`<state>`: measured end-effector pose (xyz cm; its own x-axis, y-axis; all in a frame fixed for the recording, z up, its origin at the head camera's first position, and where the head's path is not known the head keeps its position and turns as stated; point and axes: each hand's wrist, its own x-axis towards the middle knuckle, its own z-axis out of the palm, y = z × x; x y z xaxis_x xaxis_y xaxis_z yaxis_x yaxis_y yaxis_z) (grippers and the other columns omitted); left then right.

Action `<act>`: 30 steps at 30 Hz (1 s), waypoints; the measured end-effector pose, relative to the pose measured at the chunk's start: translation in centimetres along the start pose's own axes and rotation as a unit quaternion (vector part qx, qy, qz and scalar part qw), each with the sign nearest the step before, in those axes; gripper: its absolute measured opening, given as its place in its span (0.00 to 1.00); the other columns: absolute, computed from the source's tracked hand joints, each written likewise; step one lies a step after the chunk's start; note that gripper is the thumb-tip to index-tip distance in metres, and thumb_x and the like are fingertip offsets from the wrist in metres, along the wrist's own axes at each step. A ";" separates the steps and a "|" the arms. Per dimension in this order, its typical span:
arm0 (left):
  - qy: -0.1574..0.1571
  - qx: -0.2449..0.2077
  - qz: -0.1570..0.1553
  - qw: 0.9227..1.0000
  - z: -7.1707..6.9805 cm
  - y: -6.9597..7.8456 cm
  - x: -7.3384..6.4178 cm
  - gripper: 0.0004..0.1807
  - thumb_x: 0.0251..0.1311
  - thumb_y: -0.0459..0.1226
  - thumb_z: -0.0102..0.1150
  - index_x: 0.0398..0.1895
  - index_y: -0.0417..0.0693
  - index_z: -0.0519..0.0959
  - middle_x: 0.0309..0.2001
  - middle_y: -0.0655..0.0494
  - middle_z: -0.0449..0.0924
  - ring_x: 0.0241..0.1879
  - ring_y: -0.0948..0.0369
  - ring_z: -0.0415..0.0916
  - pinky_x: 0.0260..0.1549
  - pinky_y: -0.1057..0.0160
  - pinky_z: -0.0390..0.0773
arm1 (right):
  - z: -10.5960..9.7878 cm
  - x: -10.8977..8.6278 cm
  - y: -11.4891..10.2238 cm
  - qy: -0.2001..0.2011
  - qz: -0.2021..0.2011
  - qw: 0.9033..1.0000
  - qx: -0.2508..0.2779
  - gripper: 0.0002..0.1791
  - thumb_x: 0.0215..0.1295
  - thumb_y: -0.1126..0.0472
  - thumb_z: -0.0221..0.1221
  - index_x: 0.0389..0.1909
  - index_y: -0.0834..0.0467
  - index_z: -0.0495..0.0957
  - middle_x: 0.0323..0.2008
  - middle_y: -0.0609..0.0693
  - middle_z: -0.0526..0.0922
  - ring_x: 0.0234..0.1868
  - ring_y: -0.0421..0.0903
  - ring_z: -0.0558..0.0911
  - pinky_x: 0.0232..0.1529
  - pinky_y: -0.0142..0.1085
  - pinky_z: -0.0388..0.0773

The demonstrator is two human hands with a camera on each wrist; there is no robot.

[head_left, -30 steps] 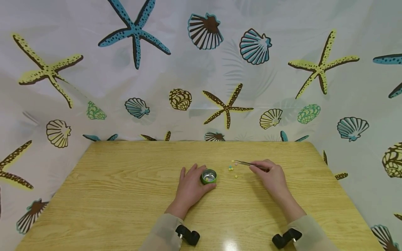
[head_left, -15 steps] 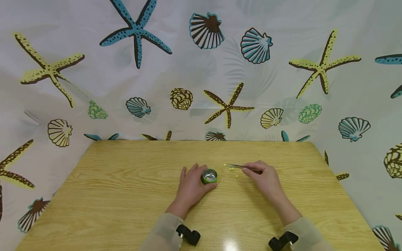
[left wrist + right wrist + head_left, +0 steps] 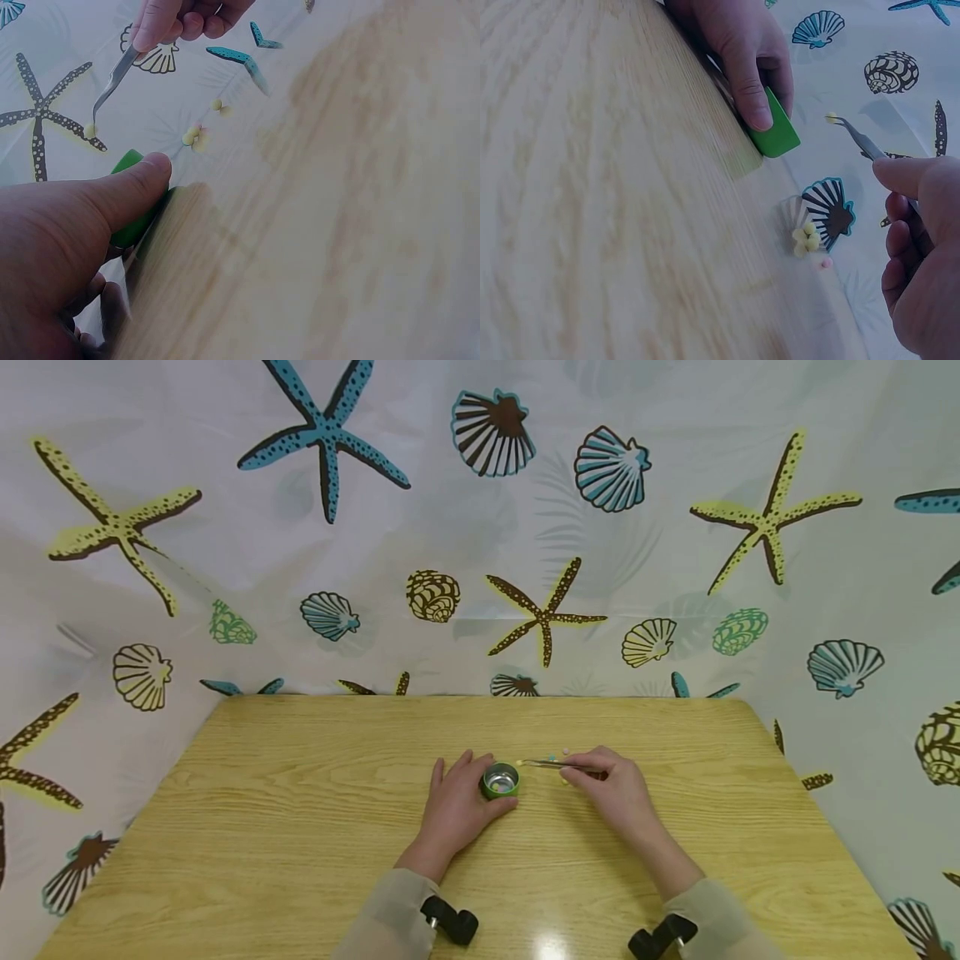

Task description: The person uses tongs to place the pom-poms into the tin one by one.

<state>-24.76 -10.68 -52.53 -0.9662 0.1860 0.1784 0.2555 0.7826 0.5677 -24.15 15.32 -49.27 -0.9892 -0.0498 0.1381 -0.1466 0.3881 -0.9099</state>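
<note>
My left hand [image 3: 459,810] holds a small round tin [image 3: 500,792], green outside and silvery inside, with thumb and fingers around its side. A few tiny light-coloured balls lie in the bottom of the tin. My right hand [image 3: 618,797] pinches a pair of bent-tip metal tweezers [image 3: 864,142] between thumb and fingers. At the tweezer tips is a small yellow ball [image 3: 831,117], just right of the tin's rim in the head view. Several more little balls [image 3: 807,240], mostly yellow, sit on the table below the tweezers, with a pink ball [image 3: 826,262] beside them.
The work is on a light wooden table [image 3: 315,843]. A white cloth [image 3: 375,552] printed with starfish and shells hangs behind it and along both sides. A black wrist mount [image 3: 450,921] is strapped on each sleeve.
My right hand has moved left with the tweezers, carrying the yellow ball from beyond the loose balls to beside the tin's rim. My left hand and the tin have stayed in place.
</note>
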 end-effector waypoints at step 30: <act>0.000 0.003 0.000 1.000 -0.1 0.1 0.0 0.42 0.63 0.54 0.82 0.75 0.43 0.79 0.74 0.43 0.79 0.81 0.41 0.65 0.83 0.32 0.44 | 0.9 -0.1 0.0 -0.002 -0.007 0.999 -0.033 0.06 0.72 0.57 0.75 0.46 0.50 0.96 0.39 0.45 0.87 0.36 0.46 0.77 0.35 0.34 0.74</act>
<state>-24.68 -10.65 -52.39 -0.9662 0.1858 0.1786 0.2552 0.7866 0.5622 -24.10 14.49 -49.64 -0.9871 -0.0584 0.1492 -0.1595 0.4475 -0.8799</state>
